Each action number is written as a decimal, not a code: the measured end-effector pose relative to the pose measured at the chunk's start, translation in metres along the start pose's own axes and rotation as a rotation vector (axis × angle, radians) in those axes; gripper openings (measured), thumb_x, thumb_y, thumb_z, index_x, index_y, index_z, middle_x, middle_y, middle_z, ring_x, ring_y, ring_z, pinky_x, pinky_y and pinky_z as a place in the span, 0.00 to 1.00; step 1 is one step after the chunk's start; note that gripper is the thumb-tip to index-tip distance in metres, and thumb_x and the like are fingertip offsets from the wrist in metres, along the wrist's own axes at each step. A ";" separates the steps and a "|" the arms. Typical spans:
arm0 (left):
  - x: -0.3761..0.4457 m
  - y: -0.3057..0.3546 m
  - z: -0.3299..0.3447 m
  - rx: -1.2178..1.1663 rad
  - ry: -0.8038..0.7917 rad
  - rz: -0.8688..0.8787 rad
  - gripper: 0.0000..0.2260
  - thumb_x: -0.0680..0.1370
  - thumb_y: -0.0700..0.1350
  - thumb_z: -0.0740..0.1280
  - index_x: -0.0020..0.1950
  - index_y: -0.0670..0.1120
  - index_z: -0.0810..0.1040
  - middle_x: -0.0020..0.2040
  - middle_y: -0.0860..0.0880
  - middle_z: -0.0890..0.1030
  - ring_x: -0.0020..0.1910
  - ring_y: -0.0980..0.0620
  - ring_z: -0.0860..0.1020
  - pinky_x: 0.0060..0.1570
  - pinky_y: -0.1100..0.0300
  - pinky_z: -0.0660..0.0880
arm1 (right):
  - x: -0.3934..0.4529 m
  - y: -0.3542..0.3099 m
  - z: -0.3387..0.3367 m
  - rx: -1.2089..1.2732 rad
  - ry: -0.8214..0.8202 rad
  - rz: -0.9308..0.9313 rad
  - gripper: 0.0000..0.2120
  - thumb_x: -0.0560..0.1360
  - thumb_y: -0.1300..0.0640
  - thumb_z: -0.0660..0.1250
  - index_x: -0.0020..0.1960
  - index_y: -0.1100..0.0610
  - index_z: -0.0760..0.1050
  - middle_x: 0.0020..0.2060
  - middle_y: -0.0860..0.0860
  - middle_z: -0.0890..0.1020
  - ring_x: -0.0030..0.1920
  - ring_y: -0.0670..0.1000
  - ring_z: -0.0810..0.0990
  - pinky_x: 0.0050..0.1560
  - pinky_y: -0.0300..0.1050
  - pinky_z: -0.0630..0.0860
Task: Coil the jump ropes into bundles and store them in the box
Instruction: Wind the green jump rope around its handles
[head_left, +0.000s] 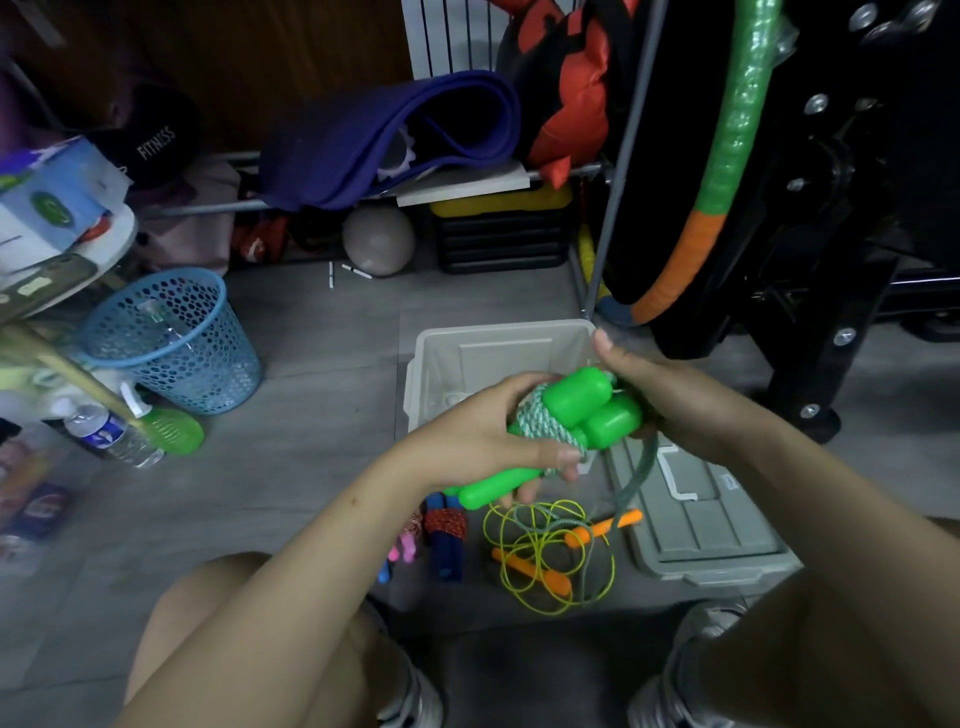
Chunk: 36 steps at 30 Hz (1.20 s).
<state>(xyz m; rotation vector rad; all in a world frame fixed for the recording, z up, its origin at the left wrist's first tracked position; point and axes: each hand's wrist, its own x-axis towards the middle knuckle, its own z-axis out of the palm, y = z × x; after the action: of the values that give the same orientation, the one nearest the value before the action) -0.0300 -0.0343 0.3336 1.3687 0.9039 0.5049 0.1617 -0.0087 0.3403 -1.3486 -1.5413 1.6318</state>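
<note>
The floor (322, 338) is grey, made of big smooth tiles; the wall at the back (234, 57) is dark brown wood; a white panel with thin dark bars (447, 36) stands beside it; a low metal rack with silver tubes (208, 208) runs along the wall; a folded purple mat (384, 135) lies on top of it; a grey round ball (378, 240) and a black crate with a yellow top (501, 228) sit under it; a blue plastic basket full of holes (174, 340) stands on the floor at the left; a big black machine with silver bolts (831, 208) fills the right side; the light is dim.
</note>
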 end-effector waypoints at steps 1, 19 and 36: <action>0.000 -0.002 -0.002 -0.060 0.016 0.004 0.27 0.74 0.38 0.69 0.69 0.54 0.63 0.40 0.44 0.83 0.24 0.51 0.76 0.23 0.61 0.73 | 0.000 0.002 0.002 0.022 0.012 0.019 0.28 0.64 0.30 0.58 0.40 0.53 0.79 0.28 0.46 0.77 0.27 0.43 0.71 0.29 0.39 0.63; 0.010 -0.005 -0.007 -0.147 0.162 0.027 0.04 0.77 0.41 0.66 0.51 0.44 0.73 0.40 0.46 0.82 0.26 0.53 0.75 0.25 0.62 0.72 | 0.003 0.016 0.022 0.165 0.134 -0.008 0.32 0.60 0.35 0.70 0.46 0.64 0.77 0.37 0.57 0.78 0.27 0.46 0.63 0.22 0.35 0.58; 0.016 -0.010 0.010 -0.455 0.367 0.039 0.13 0.80 0.53 0.60 0.59 0.47 0.70 0.49 0.37 0.80 0.36 0.37 0.82 0.30 0.48 0.79 | 0.005 0.016 0.030 0.249 0.088 -0.114 0.12 0.70 0.49 0.68 0.44 0.58 0.75 0.30 0.49 0.72 0.29 0.45 0.66 0.26 0.36 0.59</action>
<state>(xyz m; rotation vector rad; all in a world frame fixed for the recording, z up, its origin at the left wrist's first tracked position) -0.0153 -0.0299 0.3198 0.8929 0.9822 0.9505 0.1370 -0.0208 0.3192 -1.1617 -1.2915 1.6111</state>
